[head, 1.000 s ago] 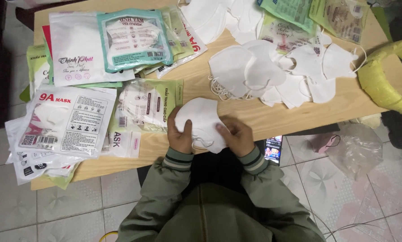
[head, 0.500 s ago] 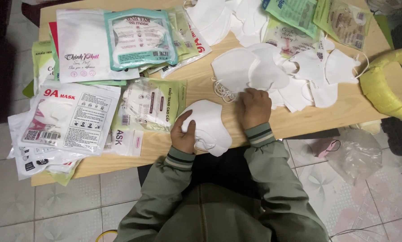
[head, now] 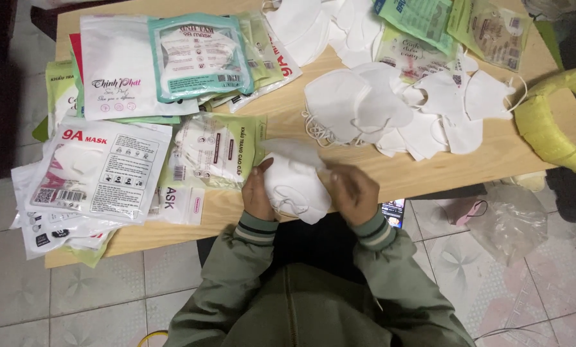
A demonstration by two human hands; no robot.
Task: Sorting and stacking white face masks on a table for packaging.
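Observation:
My left hand [head: 257, 193] grips the left side of a small stack of white folded face masks [head: 294, 186] at the near edge of the wooden table [head: 404, 170]. My right hand [head: 352, 191] is closed on the stack's right side, with another white mask, blurred, lying across the top of the stack. Both forearms wear green sleeves with striped cuffs. A loose pile of white masks [head: 365, 106] lies just beyond my right hand.
Printed mask packets [head: 101, 167] are heaped on the table's left half, more packets [head: 423, 26] at the far right. A yellow-green bag [head: 555, 122] sits at the right edge. On the tiled floor lie a phone [head: 393, 212] and a clear plastic bag [head: 510, 222].
My right hand reached out to the loose mask pile half a second ago and has come back to the stack with a white mask. My left hand kept its hold.

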